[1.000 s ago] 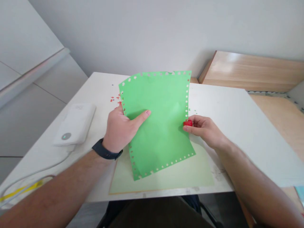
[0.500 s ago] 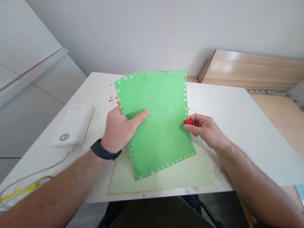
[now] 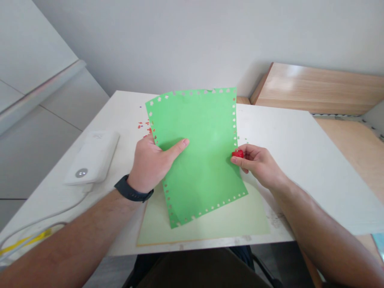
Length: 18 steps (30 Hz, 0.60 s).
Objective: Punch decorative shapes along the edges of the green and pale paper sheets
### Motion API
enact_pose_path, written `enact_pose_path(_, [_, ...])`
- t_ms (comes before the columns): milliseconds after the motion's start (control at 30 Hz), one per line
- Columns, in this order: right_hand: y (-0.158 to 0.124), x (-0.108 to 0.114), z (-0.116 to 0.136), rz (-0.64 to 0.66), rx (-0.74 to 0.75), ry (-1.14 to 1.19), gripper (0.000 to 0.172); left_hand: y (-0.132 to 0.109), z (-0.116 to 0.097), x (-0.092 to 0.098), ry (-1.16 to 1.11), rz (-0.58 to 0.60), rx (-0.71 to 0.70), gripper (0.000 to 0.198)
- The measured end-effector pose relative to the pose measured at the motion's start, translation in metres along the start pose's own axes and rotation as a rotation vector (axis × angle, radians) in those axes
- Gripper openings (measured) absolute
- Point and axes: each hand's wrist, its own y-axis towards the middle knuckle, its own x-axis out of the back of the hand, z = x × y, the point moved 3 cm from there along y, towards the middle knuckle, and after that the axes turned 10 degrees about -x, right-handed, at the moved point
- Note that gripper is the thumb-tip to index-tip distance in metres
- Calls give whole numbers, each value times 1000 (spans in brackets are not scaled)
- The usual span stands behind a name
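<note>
Small red craft punch point(image 3: 238, 153) at the right edge of a star-punched green paper sheet point(image 3: 210, 120).
The left hand point(image 3: 148, 164) grips the sheet's left edge, thumb on top, over a pale green sheet point(image 3: 228, 220) on the table point(image 3: 279, 136); the right hand point(image 3: 258, 164) pinches the punch. Next punch needs that edge held steady.

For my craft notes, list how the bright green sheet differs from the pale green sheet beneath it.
The bright green paper sheet is strongly coloured; the pale green sheet is much lighter. The bright sheet has small flower-shaped holes along its edges, while the pale sheet's visible edges show none. The bright sheet is raised and tilted in the left hand, while the pale sheet lies flat on the white table. Both are thin, roughly rectangular sheets.
</note>
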Motion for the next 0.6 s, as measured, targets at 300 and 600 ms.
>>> enact_pose_path(300, [2,1,-2,48,-18,12,36,-1,0,1,2,6,20,38])
enact_pose_path(600, [1,2,0,37,-28,-2,37,-1,0,1,10,25,37,42])
